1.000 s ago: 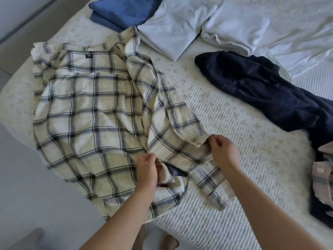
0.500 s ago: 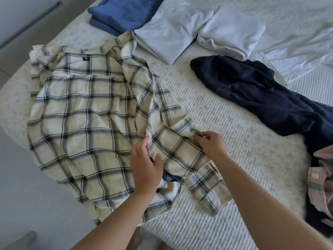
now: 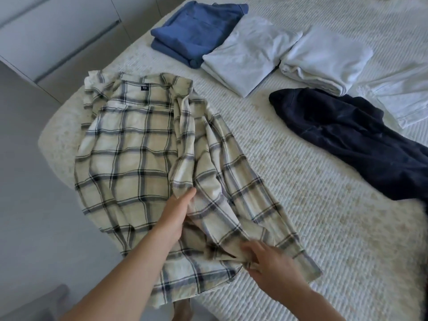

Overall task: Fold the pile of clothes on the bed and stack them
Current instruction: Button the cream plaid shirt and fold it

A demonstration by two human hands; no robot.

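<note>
- My left hand (image 3: pixel 178 212) lies flat on the plaid shirt (image 3: pixel 129 158), fingers straight and together, pressing down at the edge of the folded-over right front panel; a second ago it was pinching that cloth.
- My right hand (image 3: pixel 261 258) has dropped from the sleeve cuff area to the lower hem and now pinches a bunched bit of fabric near the bottom edge; motion blur hides the exact finger placement.
- Plaid shirt sits at the near left corner of the bed (image 3: pixel 324 228), collar and label away from me, left half smoothed flat, right half creased and lying over itself.
- Change: the sleeve side has been brought in over the body, so the first lengthwise fold is roughly in place, not tidy yet.
- Judgement: next comes tucking or straightening the hem, then folding bottom to top.
- Already folded, in a row at the far side: blue garment (image 3: pixel 199 28), pale folded top (image 3: pixel 250 56), second pale folded piece (image 3: pixel 324 59).
- Still unfolded: dark navy garment (image 3: pixel 347 140) spread to the right, well apart from the shirt.
- Nothing stacked yet; the task looks about half done.
</note>
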